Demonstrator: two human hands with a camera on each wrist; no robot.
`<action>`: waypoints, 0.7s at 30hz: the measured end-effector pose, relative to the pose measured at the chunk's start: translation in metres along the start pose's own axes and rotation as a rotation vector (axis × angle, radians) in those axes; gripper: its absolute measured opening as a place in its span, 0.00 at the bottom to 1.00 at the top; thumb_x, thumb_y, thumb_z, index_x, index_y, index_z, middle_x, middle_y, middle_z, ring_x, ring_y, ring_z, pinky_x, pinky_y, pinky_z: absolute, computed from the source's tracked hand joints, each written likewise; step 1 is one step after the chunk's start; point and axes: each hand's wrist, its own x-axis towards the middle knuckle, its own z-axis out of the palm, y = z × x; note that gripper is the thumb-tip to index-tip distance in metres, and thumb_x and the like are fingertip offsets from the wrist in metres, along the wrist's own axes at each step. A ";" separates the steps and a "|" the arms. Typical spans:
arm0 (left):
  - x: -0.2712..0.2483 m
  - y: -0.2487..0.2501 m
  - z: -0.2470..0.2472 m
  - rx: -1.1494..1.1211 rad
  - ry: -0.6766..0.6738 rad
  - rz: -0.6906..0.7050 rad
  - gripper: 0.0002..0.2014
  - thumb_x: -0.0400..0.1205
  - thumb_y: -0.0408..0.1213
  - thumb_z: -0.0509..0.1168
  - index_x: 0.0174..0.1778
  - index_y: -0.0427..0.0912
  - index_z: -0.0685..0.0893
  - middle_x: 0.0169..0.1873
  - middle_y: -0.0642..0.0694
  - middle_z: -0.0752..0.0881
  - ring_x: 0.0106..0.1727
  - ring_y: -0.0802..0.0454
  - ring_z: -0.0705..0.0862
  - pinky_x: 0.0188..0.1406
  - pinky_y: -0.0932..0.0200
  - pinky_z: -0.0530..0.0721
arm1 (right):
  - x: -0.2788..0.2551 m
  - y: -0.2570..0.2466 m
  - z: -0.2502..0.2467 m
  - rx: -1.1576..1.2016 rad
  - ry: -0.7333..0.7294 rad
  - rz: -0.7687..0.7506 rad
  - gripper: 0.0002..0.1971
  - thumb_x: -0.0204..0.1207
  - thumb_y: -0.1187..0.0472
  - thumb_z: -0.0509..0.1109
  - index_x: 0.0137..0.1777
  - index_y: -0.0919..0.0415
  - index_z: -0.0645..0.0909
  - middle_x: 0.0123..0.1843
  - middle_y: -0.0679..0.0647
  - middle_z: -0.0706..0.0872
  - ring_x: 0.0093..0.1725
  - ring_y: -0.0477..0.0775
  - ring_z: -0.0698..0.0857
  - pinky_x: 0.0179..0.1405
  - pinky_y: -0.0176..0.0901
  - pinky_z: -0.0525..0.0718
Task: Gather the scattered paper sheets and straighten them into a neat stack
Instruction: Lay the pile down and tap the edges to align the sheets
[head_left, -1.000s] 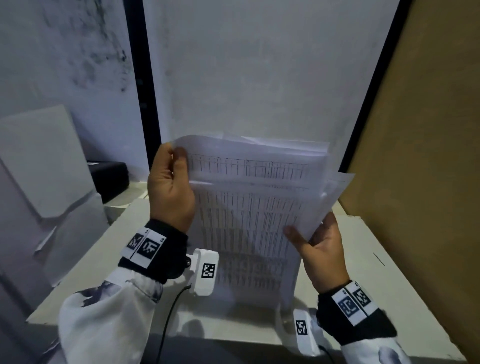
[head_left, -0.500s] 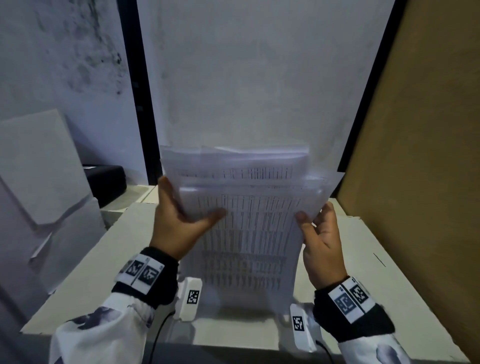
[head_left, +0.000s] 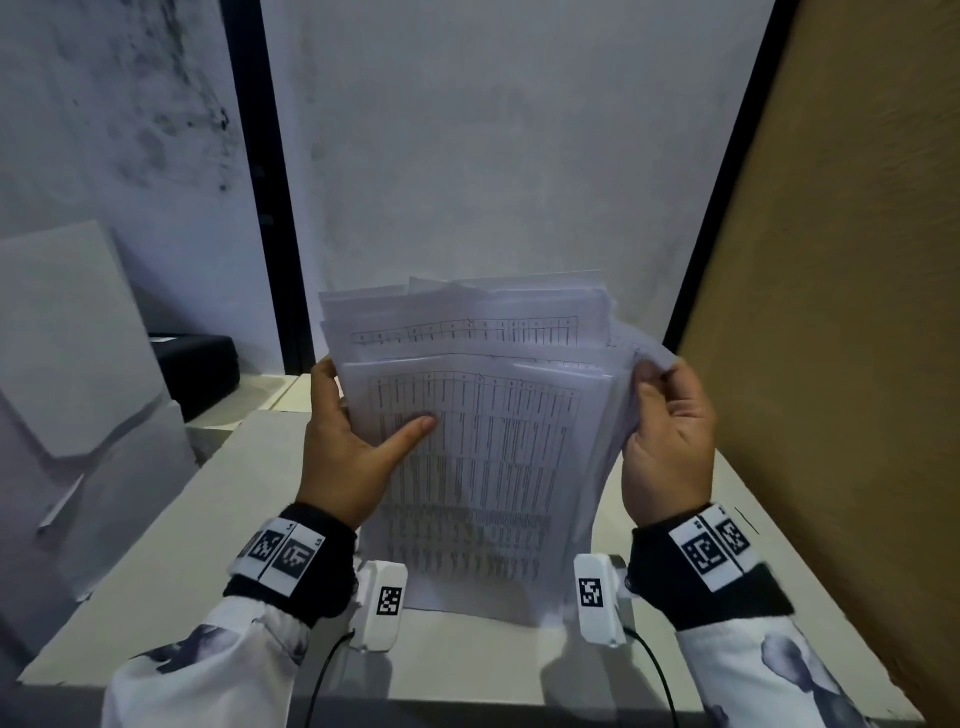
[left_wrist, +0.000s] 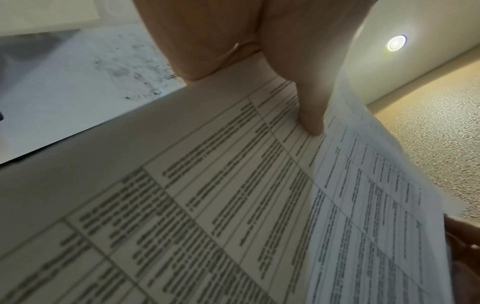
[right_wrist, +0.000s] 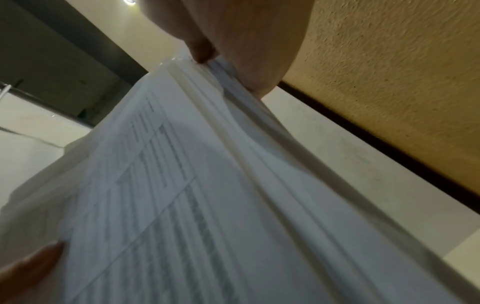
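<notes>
A sheaf of printed paper sheets stands upright on its lower edge on the white tabletop, top edges uneven. The left hand pinches its left side, thumb flat on the front sheet. The right hand pinches the right edge, fingers curled round it.
</notes>
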 end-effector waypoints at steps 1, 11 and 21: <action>0.000 0.000 0.000 -0.003 -0.003 0.008 0.43 0.68 0.34 0.82 0.73 0.56 0.63 0.57 0.63 0.79 0.54 0.79 0.82 0.44 0.78 0.84 | 0.002 -0.001 -0.001 -0.016 0.006 -0.012 0.11 0.90 0.62 0.60 0.60 0.59 0.84 0.50 0.44 0.93 0.52 0.45 0.91 0.49 0.38 0.89; -0.002 0.001 0.005 -0.064 -0.037 0.038 0.55 0.68 0.34 0.81 0.81 0.67 0.52 0.66 0.74 0.72 0.67 0.72 0.78 0.54 0.72 0.85 | 0.014 -0.009 -0.004 -0.095 -0.052 -0.056 0.14 0.86 0.48 0.60 0.62 0.44 0.86 0.55 0.40 0.91 0.58 0.46 0.89 0.57 0.47 0.90; 0.001 0.002 0.007 -0.001 -0.027 0.097 0.64 0.68 0.35 0.82 0.82 0.72 0.38 0.78 0.74 0.61 0.75 0.74 0.69 0.62 0.81 0.74 | 0.013 -0.013 0.003 -0.031 -0.106 -0.067 0.20 0.90 0.55 0.58 0.75 0.62 0.79 0.71 0.61 0.86 0.71 0.63 0.85 0.69 0.70 0.84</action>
